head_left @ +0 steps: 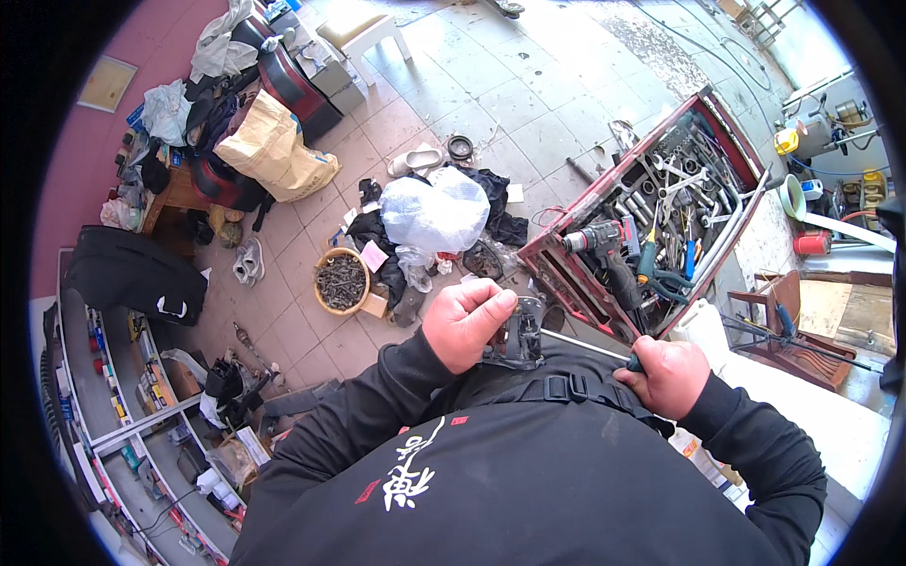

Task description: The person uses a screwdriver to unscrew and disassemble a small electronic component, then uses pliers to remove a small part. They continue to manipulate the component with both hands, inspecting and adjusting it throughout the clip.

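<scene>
Close to my waist, my left hand [469,325] is closed on a small dark part with a clear, shiny edge [521,332]; its exact kind is hard to make out. My right hand [668,374] is wrapped round the dark green handle of a screwdriver [590,347]. The screwdriver's long thin shaft points left, its tip at or near the dark part; whether it touches cannot be told. Beyond my hands stands a red tool chest [590,203] full of wrenches, sockets and pliers, with a cordless drill [595,238] lying on its near end.
Left of my hands, a round basket [321,300] of small dark pieces stands on the tiled floor beside a bubble-wrap bundle [434,212]. A paper sack [274,146] leans at the far left. Shelves [123,429] run along the left. A wooden chair [802,349] is at right.
</scene>
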A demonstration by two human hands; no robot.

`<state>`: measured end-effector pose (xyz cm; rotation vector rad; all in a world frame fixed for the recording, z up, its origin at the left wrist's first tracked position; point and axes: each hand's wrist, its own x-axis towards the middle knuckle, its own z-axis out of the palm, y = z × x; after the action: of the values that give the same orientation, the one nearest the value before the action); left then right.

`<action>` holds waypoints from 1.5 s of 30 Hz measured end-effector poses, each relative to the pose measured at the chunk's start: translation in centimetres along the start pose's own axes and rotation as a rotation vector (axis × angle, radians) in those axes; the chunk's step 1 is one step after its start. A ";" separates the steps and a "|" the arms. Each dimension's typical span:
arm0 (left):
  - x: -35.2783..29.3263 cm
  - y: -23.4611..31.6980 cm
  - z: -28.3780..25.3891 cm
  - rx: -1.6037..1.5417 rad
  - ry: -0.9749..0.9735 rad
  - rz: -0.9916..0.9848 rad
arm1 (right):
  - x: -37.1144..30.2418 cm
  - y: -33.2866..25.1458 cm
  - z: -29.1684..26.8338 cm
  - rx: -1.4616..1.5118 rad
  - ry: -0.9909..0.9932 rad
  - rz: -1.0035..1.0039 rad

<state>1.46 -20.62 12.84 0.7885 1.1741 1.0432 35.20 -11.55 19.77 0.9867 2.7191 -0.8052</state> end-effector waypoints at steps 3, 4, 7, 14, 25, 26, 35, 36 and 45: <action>0.4 -0.3 0.2 -0.057 -0.012 -0.045 | -0.2 0.3 0.4 -0.025 0.031 0.001; 0.4 -0.4 0.2 -0.064 0.005 -0.066 | -0.3 0.3 0.6 -0.035 0.040 0.001; 0.7 -1.0 0.7 -0.106 0.045 -0.129 | -0.4 0.5 0.8 -0.089 0.062 -0.001; 1.5 -2.5 1.6 -0.302 0.181 -0.380 | 1.9 2.7 -0.3 -0.434 0.201 -0.144; 7.1 1.5 -1.3 -0.100 -0.039 -0.226 | 2.2 1.3 -7.4 -0.247 0.111 -0.039; 7.3 1.9 -1.6 -0.183 0.026 -0.284 | 2.0 1.3 -8.1 -0.228 0.087 -0.016; 7.0 3.0 -1.9 -0.357 0.018 -0.379 | 1.9 2.3 -8.4 -0.306 0.260 -0.132; 7.0 3.1 -1.7 -0.372 0.028 -0.392 | 1.9 2.4 -8.3 -0.303 0.240 -0.123; 6.5 3.6 -1.3 -0.364 -0.022 -0.444 | 2.9 2.7 -9.2 -0.519 0.373 -0.291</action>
<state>-0.30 -13.32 13.54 0.2361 1.0372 0.8365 35.12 -3.34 25.52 0.6840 3.1764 0.0924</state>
